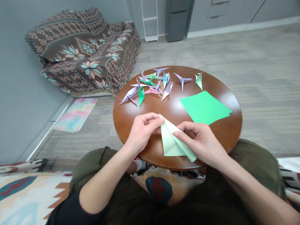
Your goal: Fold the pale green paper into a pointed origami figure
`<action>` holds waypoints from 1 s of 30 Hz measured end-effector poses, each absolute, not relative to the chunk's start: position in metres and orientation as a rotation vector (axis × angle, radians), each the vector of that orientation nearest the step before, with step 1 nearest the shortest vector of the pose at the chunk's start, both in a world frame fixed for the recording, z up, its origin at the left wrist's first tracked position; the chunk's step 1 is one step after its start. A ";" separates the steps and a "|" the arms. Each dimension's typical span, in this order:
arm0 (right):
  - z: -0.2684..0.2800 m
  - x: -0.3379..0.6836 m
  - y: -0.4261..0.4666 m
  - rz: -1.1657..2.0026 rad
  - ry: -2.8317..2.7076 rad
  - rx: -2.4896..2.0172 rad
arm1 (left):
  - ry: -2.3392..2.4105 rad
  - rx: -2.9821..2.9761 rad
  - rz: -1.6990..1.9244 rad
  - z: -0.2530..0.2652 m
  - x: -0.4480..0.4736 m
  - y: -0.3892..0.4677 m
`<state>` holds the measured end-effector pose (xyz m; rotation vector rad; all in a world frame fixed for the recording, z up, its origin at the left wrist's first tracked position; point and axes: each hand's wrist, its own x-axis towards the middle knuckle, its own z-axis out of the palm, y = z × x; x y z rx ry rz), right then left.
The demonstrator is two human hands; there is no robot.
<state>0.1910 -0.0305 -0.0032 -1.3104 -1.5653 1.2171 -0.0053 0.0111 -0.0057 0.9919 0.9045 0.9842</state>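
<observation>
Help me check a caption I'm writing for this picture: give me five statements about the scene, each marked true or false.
1. The left hand and right hand both touch the pale green paper. True.
2. The bright green sheets lie left of that paper. False: they lie beyond it, to the right.
3. A pink folded bird lies among purple and green ones. True.
4. The table has square corners. False: its edge is rounded.
5. A patterned cover drapes the sofa. True.

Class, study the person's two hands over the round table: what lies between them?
In the head view, a partly folded pale green sheet lies between the left hand and the right hand, held by both.
</observation>
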 end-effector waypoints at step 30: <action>0.004 0.194 -0.032 1.302 -1.444 -1.309 | 0.979 1.253 0.791 -0.002 -0.003 0.006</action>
